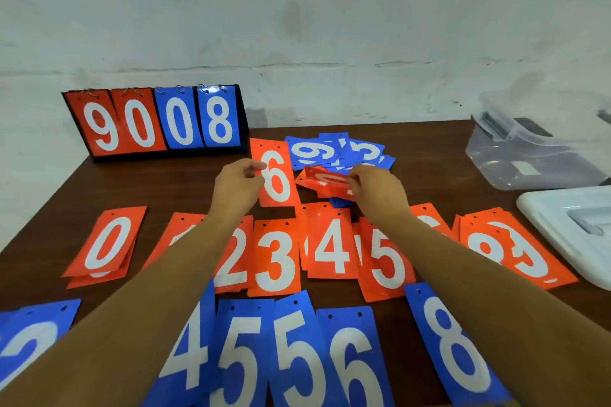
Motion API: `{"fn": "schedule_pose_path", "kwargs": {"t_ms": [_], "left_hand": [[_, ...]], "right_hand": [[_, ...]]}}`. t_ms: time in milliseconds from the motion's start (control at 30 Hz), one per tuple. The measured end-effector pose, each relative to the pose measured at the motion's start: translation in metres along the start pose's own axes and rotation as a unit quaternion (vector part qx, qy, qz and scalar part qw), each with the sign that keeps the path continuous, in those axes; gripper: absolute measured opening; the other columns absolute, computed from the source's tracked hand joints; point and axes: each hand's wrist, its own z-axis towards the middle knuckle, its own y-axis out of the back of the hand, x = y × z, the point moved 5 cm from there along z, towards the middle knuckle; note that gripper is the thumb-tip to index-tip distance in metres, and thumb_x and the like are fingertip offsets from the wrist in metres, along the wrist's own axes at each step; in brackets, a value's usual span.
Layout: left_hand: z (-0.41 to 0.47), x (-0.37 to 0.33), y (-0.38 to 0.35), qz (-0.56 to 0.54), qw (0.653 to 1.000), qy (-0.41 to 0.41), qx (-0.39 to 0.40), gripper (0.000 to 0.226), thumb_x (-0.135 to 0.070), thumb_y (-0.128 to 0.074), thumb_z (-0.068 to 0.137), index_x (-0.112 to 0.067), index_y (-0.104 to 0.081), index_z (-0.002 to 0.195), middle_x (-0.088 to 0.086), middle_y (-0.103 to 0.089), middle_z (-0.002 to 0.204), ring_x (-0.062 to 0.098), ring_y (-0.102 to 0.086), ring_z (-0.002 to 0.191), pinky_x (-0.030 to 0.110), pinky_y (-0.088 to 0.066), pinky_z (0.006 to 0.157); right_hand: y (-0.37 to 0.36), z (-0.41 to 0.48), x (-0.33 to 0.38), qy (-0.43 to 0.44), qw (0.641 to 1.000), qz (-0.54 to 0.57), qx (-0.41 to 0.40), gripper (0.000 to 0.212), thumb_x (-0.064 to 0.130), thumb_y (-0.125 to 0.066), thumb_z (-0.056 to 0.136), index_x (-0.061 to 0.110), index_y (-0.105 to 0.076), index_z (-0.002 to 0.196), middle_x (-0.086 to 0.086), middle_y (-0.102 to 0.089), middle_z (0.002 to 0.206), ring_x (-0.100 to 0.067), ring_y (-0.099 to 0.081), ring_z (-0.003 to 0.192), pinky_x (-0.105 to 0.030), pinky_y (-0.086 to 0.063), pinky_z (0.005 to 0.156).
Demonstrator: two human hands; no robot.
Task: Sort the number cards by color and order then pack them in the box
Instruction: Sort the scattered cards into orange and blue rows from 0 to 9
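Red 6 card (276, 175) pinched by left hand (236, 185) fingers; right hand (380, 195) fingers pinch one blurred red card (325, 180), perhaps 0.

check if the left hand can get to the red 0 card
Probably yes: the red 0 card lies uncovered at the row's left end, nothing across it. But the left hand is pinching the red 6 card.

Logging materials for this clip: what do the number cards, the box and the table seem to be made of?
Number cards: probably thin plastic or laminated card; smooth, slight sheen, punched holes. Box: clear, slightly frosted plastic; the table shows through its walls. Table: dark wood or wood-look laminate; brown, dull sheen.
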Motion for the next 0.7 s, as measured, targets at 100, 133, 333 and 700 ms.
{"fn": "schedule_pose_path", "kwargs": {"t_ms": [100,133,333,700], "left_hand": [[-0.01,-0.005,0.001,-0.009,1.0,0.009,0.006,0.024,-0.013,-0.058,0.097,-0.024,-0.066,0.116,0.006,-0.061,0.133,0.024,-0.061,0.118,0.027,-0.058,0.074],[-0.016,-0.009,0.0,-0.021,1.0,0.015,0.016,0.021,-0.014,-0.058,0.097,-0.024,-0.067,0.113,0.005,-0.062,0.132,0.023,-0.061,0.117,0.032,-0.06,0.079],[-0.072,-0.04,-0.011,-0.333,0.932,0.06,0.127,0.036,-0.047,-0.059,0.094,-0.016,-0.068,0.109,0.004,-0.077,0.103,0.018,-0.074,0.096,0.035,-0.06,0.083],[-0.124,-0.023,0.02,-0.21,0.971,-0.045,0.107,0.017,-0.012,-0.071,0.089,-0.022,-0.071,0.102,-0.005,-0.078,0.092,0.011,-0.074,0.085,0.019,-0.057,0.065]], "right_hand": [[0.031,-0.012,0.007,-0.023,0.989,0.086,-0.121,0.021,0.026,-0.05,0.099,0.012,-0.065,0.102,-0.006,-0.068,0.095,-0.022,-0.064,0.083,-0.04,-0.055,0.076],[0.039,-0.018,0.013,-0.024,0.982,0.117,-0.144,0.019,0.026,-0.053,0.098,0.012,-0.066,0.101,-0.005,-0.069,0.095,-0.021,-0.065,0.084,-0.04,-0.055,0.076],[0.043,-0.07,0.058,0.156,0.964,0.148,-0.154,0.012,0.018,-0.066,0.09,0.011,-0.073,0.097,-0.004,-0.071,0.101,-0.02,-0.065,0.092,-0.033,-0.052,0.081],[0.045,-0.109,0.054,-0.057,0.932,0.358,-0.019,0.051,0.039,-0.075,0.083,0.02,-0.056,0.127,0.003,-0.055,0.123,-0.011,-0.054,0.11,-0.027,-0.046,0.09]]}}
